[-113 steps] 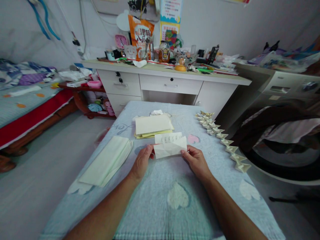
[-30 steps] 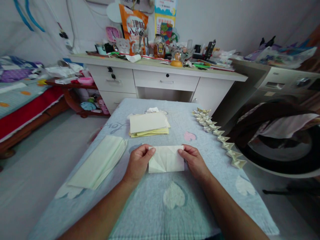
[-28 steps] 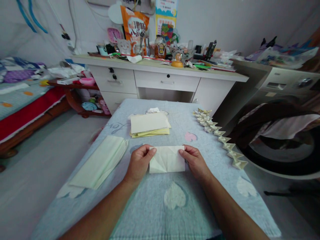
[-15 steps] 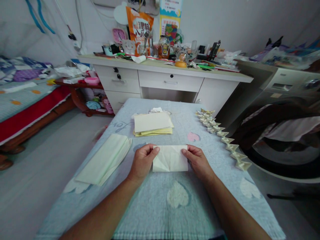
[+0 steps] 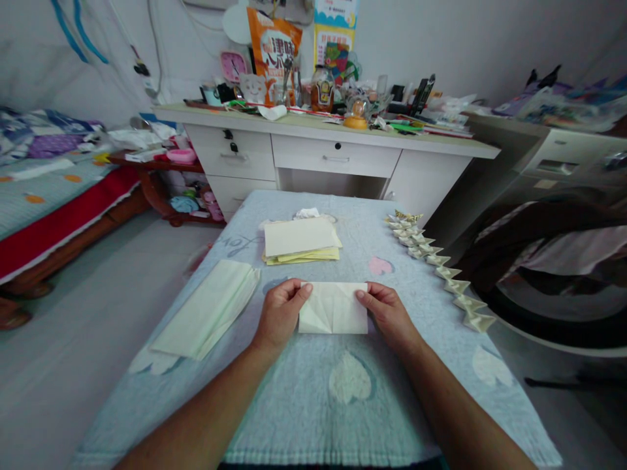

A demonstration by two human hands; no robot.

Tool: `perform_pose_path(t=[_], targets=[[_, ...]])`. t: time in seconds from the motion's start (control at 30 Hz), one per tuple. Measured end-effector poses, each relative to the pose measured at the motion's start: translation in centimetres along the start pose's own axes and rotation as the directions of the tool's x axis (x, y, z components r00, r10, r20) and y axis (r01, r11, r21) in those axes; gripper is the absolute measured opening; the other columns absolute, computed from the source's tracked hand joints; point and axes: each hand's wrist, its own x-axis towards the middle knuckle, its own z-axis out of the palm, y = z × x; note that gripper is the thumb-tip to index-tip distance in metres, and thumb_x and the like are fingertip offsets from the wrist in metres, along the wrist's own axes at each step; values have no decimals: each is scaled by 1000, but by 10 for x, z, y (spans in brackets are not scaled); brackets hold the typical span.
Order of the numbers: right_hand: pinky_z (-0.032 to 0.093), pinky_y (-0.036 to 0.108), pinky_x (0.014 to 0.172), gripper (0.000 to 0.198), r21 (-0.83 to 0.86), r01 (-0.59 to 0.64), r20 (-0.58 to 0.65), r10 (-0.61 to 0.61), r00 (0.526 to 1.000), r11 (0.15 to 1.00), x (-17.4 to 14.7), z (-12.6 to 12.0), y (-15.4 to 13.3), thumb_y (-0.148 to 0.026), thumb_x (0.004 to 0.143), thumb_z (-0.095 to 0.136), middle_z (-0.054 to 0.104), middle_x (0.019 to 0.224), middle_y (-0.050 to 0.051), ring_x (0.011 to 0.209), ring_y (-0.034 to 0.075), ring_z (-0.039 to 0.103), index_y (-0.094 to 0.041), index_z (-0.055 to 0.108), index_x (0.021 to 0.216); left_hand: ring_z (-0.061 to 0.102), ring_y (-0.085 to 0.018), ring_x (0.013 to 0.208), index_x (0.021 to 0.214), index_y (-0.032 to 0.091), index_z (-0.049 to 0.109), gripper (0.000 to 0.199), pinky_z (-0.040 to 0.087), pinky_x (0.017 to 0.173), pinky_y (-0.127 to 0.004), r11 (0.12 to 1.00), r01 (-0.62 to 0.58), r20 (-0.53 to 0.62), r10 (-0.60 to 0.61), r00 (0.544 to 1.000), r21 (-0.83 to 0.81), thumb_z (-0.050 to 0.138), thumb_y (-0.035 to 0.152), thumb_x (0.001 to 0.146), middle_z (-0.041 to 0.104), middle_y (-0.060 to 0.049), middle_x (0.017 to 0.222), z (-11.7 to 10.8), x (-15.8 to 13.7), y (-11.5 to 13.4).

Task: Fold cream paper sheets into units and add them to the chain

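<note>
A pale cream sheet of paper (image 5: pixel 333 310), creased with diagonal and upright fold lines, is stretched between both hands over the cloth-covered table. My left hand (image 5: pixel 281 310) pinches its upper left corner, thumb on top and fingers behind. At the upper right corner my right hand (image 5: pixel 389 310) grips it the same way. Beyond the sheet lies a stack of cream and yellow papers (image 5: pixel 301 238). To the left rests a pile of long pale green-white folded papers (image 5: pixel 208 310). Along the right side runs a row of folded paper pieces (image 5: pixel 435 260) with pointed ends.
The table wears a light blue cloth (image 5: pixel 304 405) with heart patterns. Behind it stands a white desk (image 5: pixel 337 160) crowded with a jar, a pink clock and a snack bag. A washing machine (image 5: pixel 553 156) is at the right, a bed (image 5: pixel 53 196) at the left.
Both hands keep the same hold on the paper. The whole view has shifted very slightly; nothing on the table has visibly moved.
</note>
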Motion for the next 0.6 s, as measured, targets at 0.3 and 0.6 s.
perform_pose_path(t=[0.3, 0.6], targets=[[31, 24, 55, 29, -24, 4, 2, -4, 1000, 1000, -1, 2, 0, -43, 74, 73, 57, 62, -2, 56, 10, 44, -16, 66, 72, 48, -10, 57, 71, 15, 61, 29, 35, 54, -20, 1000, 6, -3, -6, 1000, 27, 65, 43, 77, 56, 3, 62, -1, 0, 0], [32, 24, 56, 30, -41, -11, -6, 11, 1000, 999, 0, 2, 0, -45, 73, 73, 58, 63, -1, 57, 11, 45, -15, 66, 73, 46, -9, 56, 68, 15, 60, 30, 34, 52, -20, 999, 8, -20, -7, 1000, 32, 66, 44, 76, 54, 4, 60, 1, -1, 4]])
